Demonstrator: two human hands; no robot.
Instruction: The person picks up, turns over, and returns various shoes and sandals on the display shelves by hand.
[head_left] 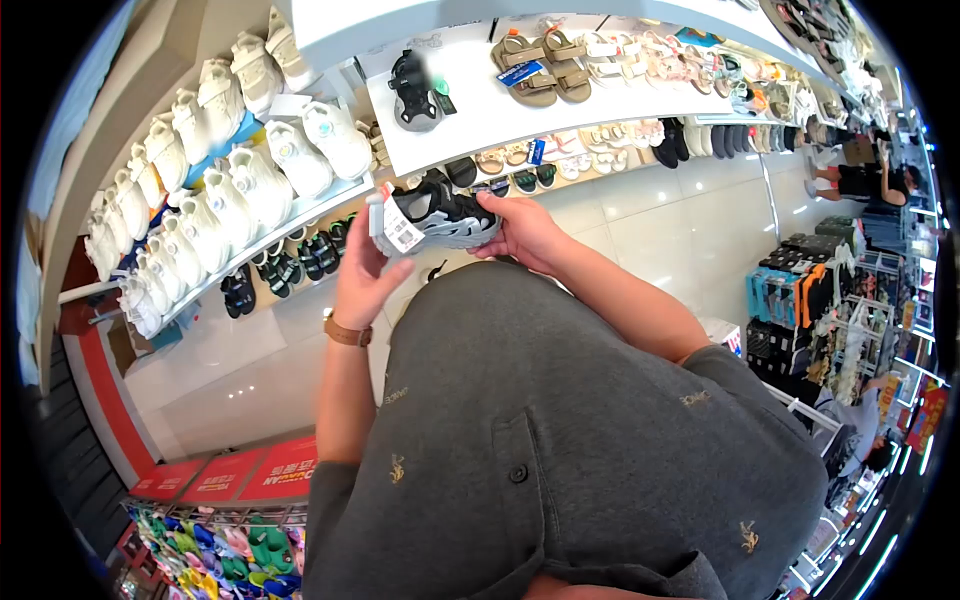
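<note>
A black and grey sports sandal is held up in front of my chest, with a white price tag hanging at its heel end. My right hand grips the toe end, thumb on top and fingers underneath. At the heel end is my left hand, its fingers against the sandal and partly hidden behind it, its thumb sticking out below the tag. A watch with a brown strap is on the left wrist. On the white shelf beyond stands a similar black and grey sandal.
Brown sandals with a blue tag share that shelf. White shoes fill the rack at left, with dark sandals below. Colourful slippers hang at lower left. Clothing racks and a person are at right.
</note>
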